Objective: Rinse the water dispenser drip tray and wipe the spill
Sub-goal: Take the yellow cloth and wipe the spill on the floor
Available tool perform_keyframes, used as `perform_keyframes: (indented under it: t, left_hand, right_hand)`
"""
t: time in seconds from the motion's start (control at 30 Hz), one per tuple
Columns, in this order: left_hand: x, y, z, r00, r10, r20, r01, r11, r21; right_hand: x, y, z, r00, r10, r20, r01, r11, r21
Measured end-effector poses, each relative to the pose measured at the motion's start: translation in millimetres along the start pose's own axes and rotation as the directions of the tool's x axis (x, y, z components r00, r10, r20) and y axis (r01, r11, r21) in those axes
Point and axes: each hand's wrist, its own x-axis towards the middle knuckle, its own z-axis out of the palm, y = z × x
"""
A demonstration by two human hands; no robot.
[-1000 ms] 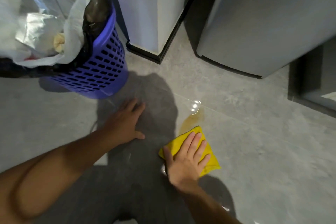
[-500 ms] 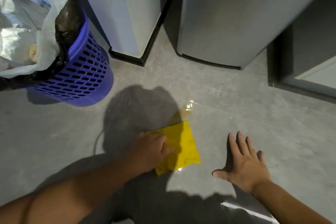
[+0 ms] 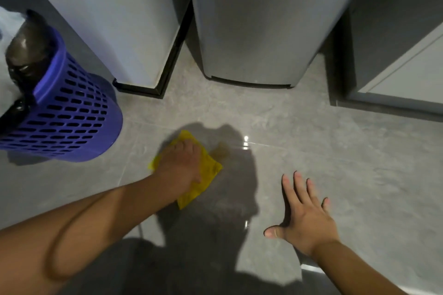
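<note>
The yellow cloth (image 3: 209,171) is pressed to the grey tiled floor (image 3: 347,163) by the left hand (image 3: 179,166). The hand is laid palm down on it, with the fingers stretched forward over the fabric rather than closed round it. The fingertips are blurred, so their exact bend cannot be told. Yellow edges are seen past the hand on the far side, on the right and at the near corner.

The spill (image 3: 221,151), a brownish wet patch, is found at the cloth's far right edge, touching it, next to a tile joint where glints of light are seen. Cloth and spill are both covered by a dark shadow.

The right hand (image 3: 306,218) is spread flat on the floor, well apart from the cloth, to its right and nearer the camera. Its fingers are straight and splayed, the thumb is turned out to the left, and nothing is held.

A purple slotted basket (image 3: 72,122) is seen at the left, lined with a black bag (image 3: 26,55). Beyond the spill, a white unit (image 3: 119,19) with a black base trim is set beside a grey appliance (image 3: 259,19), with a narrow gap between them. A grey cabinet (image 3: 395,43) is seen at the right.
</note>
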Motion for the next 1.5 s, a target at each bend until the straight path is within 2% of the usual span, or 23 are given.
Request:
perform_keyframes:
  t: [0.1, 0.17, 0.23, 0.27, 0.33, 0.37, 0.43, 0.57, 0.67, 0.77, 0.9, 1.0, 1.07, 1.2, 1.3, 1.4, 1.5]
  left_hand:
    - [10.3, 8.2, -3.4, 0.975, 0.219, -0.041, -0.22, 0.974, -0.042]
    - [17.5, -3.9, -5.4, 0.918, 0.397, 0.018, -0.397, 0.917, 0.022]
    - [19.8, -20.5, -2.9, 0.878, 0.479, 0.031, -0.477, 0.878, -0.036]
    - [19.9, -26.4, 2.0, 0.881, 0.473, -0.019, -0.472, 0.873, -0.126]
    - [14.1, -27.1, 15.6, 0.926, 0.348, -0.147, -0.377, 0.874, -0.306]
    - [11.3, -21.8, 24.6, 0.943, 0.271, -0.194, -0.323, 0.889, -0.325]
    - [10.6, -7.0, 43.0, 0.944, 0.232, -0.234, -0.281, 0.937, -0.205]
    - [33.8, 6.5, 43.9, 0.918, 0.287, -0.275, -0.303, 0.953, -0.016]
    - [55.6, 11.6, 23.2, 0.867, 0.418, -0.273, -0.419, 0.906, 0.059]
    - [49.0, 23.2, 24.1, 0.831, 0.492, -0.258, -0.482, 0.87, 0.107]
    - [12.5, 38.3, 64.1, 0.78, 0.551, -0.297, -0.55, 0.83, 0.096]
    - [-0.3, 23.8, 83.3, 0.8, 0.488, -0.349, -0.513, 0.858, 0.024]
    - [1.2, 5.1, 81.7, 0.84, 0.4, -0.367, -0.442, 0.896, -0.033]
    - [28.4, -20.2, 56.6, 0.922, 0.208, -0.327, -0.272, 0.948, -0.162]
    - [72.8, -13.1, 21.8, 0.933, 0.159, -0.322, -0.217, 0.964, -0.155]
    - [113.7, 7.6, -12.2, 0.912, 0.252, -0.323, -0.296, 0.95, -0.094]
    - [123.4, 39.4, -25.2, 0.835, 0.43, -0.344, -0.435, 0.898, 0.065]
  right_hand:
    - [-0.4, 0.5, -2.1, 1.0, -0.024, 0.003, 0.024, 1.0, 0.017]
    - [-1.6, 7.2, -5.8, 0.999, -0.032, -0.005, 0.032, 0.997, 0.076]
    - [-5.5, 21.6, -9.4, 0.999, 0.018, -0.036, -0.012, 0.99, 0.14]
    - [-7.3, 28.9, -10.4, 0.997, 0.058, -0.043, -0.051, 0.988, 0.144]
    - [-10.7, 38.0, -8.7, 0.993, 0.115, -0.027, -0.112, 0.989, 0.101]
    - [-10.8, 39.7, -6.2, 0.992, 0.126, -0.024, -0.123, 0.988, 0.093]
    - [-7.2, 39.0, -3.3, 0.991, 0.128, -0.028, -0.124, 0.987, 0.104]
    - [-4.0, 39.2, -3.0, 0.992, 0.125, -0.022, -0.122, 0.987, 0.108]
    - [-5.2, 39.9, -3.2, 0.992, 0.125, -0.027, -0.122, 0.988, 0.096]
    - [-4.8, 39.7, -4.8, 0.992, 0.125, -0.016, -0.123, 0.988, 0.098]
    - [-6.1, 40.4, -4.0, 0.992, 0.122, -0.019, -0.12, 0.989, 0.091]
    - [-6.6, 41.0, -2.7, 0.992, 0.121, -0.022, -0.119, 0.991, 0.067]
    - [-6.8, 41.8, -3.3, 0.993, 0.12, -0.015, -0.119, 0.991, 0.056]
    - [-6.3, 41.6, -1.7, 0.993, 0.117, -0.031, -0.115, 0.991, 0.067]
    - [-5.7, 44.1, 0.2, 0.992, 0.123, -0.025, -0.121, 0.989, 0.084]
    - [-4.8, 47.5, 2.3, 0.992, 0.121, -0.028, -0.117, 0.985, 0.124]
    - [-4.7, 49.0, 2.1, 0.993, 0.117, -0.025, -0.111, 0.979, 0.171]
